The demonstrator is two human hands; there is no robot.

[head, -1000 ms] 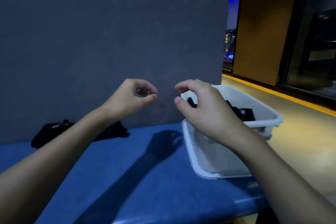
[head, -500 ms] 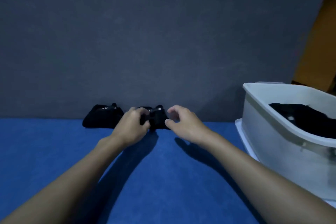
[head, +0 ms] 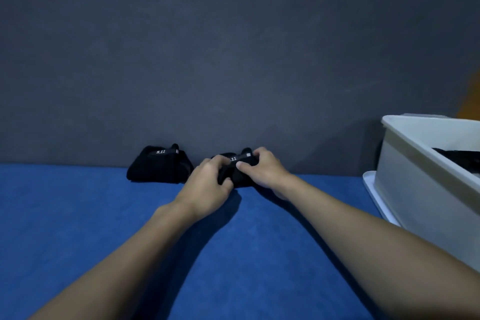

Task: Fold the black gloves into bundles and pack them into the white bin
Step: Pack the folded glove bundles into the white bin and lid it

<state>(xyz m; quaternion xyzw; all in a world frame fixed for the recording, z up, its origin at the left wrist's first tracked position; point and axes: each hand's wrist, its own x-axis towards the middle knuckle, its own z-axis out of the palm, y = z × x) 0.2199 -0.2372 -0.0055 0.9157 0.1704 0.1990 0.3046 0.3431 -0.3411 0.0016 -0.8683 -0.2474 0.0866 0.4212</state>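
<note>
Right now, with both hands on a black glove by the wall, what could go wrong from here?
1. The left hand and right hand grip the glove from both sides. It may unfold on the way to the bin, which stands off to the right.
2. The second glove lies just beside the left hand and could be dragged along.
3. The bin already holds packed gloves, and a careless drop might loosen them.

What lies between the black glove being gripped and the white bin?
Only bare blue fabric surface, then a flat white tray edge beside the white plastic bin, in the head view.
</note>
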